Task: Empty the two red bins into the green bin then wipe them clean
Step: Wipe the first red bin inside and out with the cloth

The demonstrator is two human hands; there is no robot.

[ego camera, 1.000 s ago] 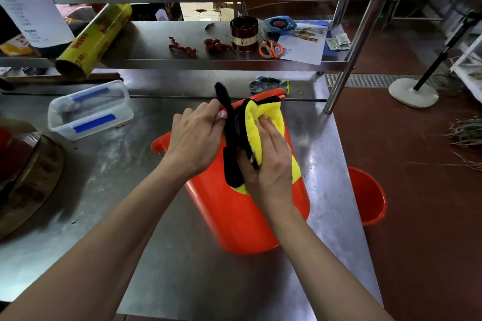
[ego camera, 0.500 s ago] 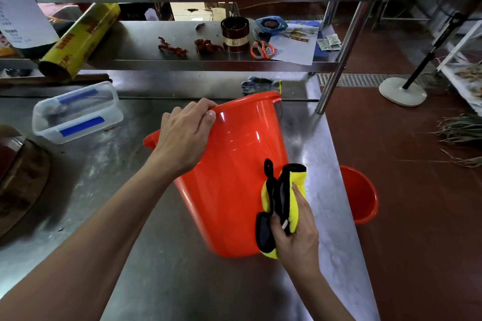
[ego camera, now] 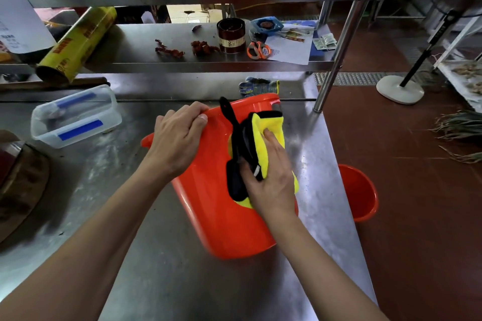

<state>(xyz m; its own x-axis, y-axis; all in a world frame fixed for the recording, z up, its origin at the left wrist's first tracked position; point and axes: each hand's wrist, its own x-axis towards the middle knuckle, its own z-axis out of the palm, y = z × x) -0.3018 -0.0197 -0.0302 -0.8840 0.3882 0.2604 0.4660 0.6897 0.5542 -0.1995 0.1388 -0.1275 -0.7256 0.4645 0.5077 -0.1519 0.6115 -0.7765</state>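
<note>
A red bin (ego camera: 221,216) lies on its side on the steel table (ego camera: 169,281), its mouth turned away from me. My left hand (ego camera: 177,143) grips the rim at the bin's upper left. Against the bin's outer wall my right hand (ego camera: 271,177) holds a yellow and black cloth (ego camera: 263,138), fingers curled round its folds. A second red bin (ego camera: 361,193) stands on the floor to the right of the table, half hidden by the table's edge. No green bin is in view.
A clear plastic box (ego camera: 75,114) with blue strips sits on the table at left, a dark round board (ego camera: 23,185) at the far left. Work gloves (ego camera: 258,85) lie behind the bin. The shelf above holds scissors (ego camera: 258,49), a dark tin (ego camera: 230,35), a yellow roll (ego camera: 75,44).
My right hand has carried the cloth back up the bin's wall from near its base toward the rim. The left hand keeps its grip on the rim.
</note>
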